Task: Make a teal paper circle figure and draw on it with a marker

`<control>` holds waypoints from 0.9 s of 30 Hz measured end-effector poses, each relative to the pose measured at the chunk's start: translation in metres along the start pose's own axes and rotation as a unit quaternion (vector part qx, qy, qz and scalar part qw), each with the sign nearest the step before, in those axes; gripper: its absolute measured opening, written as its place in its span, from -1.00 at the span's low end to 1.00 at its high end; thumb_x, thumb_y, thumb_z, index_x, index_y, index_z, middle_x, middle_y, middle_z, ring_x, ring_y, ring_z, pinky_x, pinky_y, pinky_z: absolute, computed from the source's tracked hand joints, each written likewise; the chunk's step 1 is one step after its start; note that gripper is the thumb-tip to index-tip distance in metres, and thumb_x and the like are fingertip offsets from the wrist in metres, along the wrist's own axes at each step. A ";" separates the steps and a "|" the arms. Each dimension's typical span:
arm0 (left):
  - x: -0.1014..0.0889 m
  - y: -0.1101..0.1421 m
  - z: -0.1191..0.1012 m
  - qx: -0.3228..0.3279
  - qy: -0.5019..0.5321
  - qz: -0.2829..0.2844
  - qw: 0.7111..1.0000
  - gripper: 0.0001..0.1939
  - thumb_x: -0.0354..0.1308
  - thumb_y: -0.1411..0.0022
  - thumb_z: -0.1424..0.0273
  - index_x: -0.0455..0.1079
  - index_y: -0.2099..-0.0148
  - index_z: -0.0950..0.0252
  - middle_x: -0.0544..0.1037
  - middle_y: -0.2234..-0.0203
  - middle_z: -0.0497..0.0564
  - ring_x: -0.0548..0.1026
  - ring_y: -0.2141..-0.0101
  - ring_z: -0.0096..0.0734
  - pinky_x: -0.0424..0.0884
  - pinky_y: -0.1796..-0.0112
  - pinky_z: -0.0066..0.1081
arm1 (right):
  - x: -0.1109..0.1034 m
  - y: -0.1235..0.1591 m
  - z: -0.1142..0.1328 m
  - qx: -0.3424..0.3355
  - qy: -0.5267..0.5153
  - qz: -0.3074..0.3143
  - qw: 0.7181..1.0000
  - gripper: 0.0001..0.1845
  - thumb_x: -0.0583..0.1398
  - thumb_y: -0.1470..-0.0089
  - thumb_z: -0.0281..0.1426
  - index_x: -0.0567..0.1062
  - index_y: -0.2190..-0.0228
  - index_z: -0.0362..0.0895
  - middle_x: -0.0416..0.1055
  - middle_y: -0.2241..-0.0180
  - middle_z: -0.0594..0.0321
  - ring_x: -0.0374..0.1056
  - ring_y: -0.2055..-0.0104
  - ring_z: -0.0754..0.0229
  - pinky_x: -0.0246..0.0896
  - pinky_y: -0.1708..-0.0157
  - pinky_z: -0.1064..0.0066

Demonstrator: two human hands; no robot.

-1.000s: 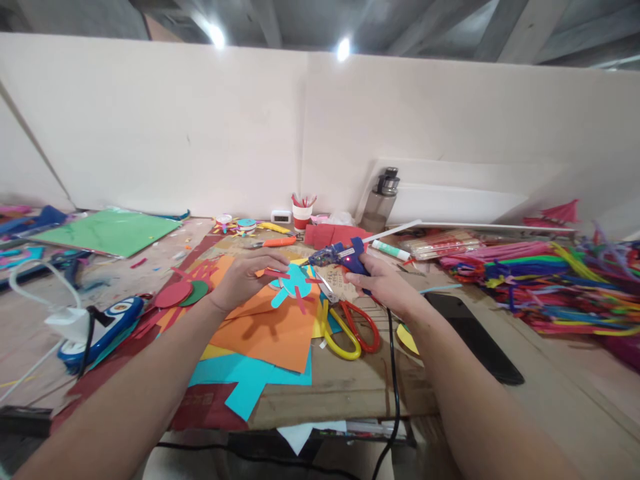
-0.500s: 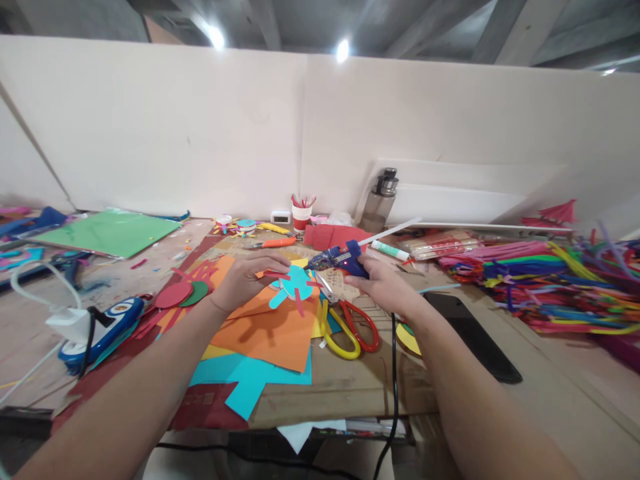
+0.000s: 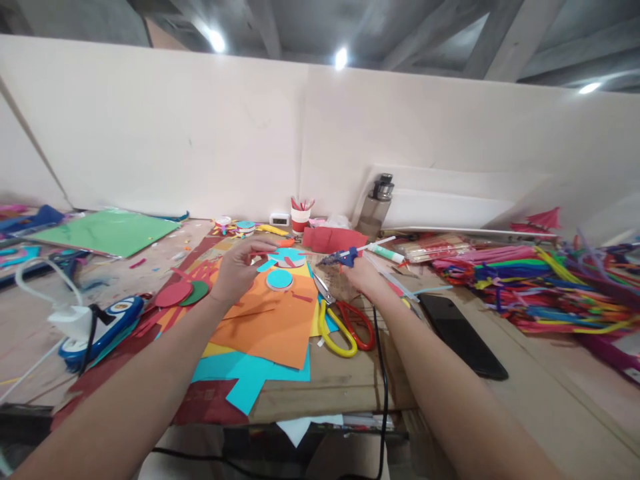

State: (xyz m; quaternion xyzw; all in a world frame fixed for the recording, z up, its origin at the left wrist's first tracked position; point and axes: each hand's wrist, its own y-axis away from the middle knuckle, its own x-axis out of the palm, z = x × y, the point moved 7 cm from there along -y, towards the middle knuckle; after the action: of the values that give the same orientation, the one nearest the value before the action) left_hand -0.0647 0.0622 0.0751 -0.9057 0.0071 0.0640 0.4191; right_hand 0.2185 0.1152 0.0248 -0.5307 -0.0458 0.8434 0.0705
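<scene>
My left hand [image 3: 237,270] pinches the edge of a round blue paper piece [image 3: 286,256] with blue and red strips sticking out. It is tilted nearly edge-on above the orange paper [image 3: 280,330]. Below it, a small disc with a blue top [image 3: 280,280] lies on that paper. A dark blue glue gun [image 3: 342,258] with a white glue stick at its back is in my right hand [image 3: 364,275], low over the cardboard, nozzle pointing left. Scissors [image 3: 345,327] with one yellow and one red handle lie just in front of the gun.
A black phone [image 3: 463,337] lies right of my right forearm, before a heap of coloured pipe cleaners [image 3: 530,287]. At the back stand a bottle [image 3: 375,207] and a red-and-white cup [image 3: 301,219]. A blue power strip [image 3: 103,333] sits left; the gun's black cord [image 3: 384,387] hangs over the edge.
The glue gun has moved away from the blue paper piece and sunk lower. My left hand has raised and tilted the piece, so the small disc beneath shows fully.
</scene>
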 end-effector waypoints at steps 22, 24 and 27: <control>0.002 0.000 -0.005 -0.079 0.012 -0.012 0.997 -0.79 0.35 -0.04 0.27 0.51 0.30 0.27 0.62 0.30 0.08 0.57 0.21 -0.29 0.51 0.16 -0.27 | 0.052 0.052 0.080 -0.242 0.082 0.151 0.955 -0.84 0.23 0.01 -0.48 0.63 0.36 -0.09 0.59 0.30 0.16 0.41 0.16 0.05 -0.02 0.11 0.24; 0.004 0.001 -0.004 -0.086 0.022 -0.006 0.996 -0.78 0.36 -0.04 0.27 0.51 0.30 0.28 0.63 0.30 0.08 0.57 0.22 -0.28 0.51 0.16 -0.27 | 0.049 0.054 0.081 -0.244 0.089 0.147 0.954 -0.82 0.21 0.01 -0.50 0.62 0.38 -0.10 0.59 0.31 0.15 0.41 0.18 0.05 -0.01 0.12 0.25; 0.007 0.002 0.000 -0.098 0.030 0.004 0.995 -0.78 0.38 -0.01 0.29 0.52 0.30 0.28 0.63 0.29 0.09 0.57 0.21 -0.28 0.50 0.16 -0.26 | 0.046 0.058 0.083 -0.244 0.091 0.131 0.957 -0.80 0.20 0.03 -0.50 0.60 0.34 -0.12 0.59 0.32 0.13 0.40 0.21 0.06 0.00 0.13 0.25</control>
State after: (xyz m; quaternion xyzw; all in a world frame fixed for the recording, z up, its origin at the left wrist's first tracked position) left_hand -0.0581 0.0611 0.0722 -0.9439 0.0169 0.0387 0.3275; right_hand 0.1206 0.0653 0.0112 -0.6075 -0.1735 0.7567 -0.1681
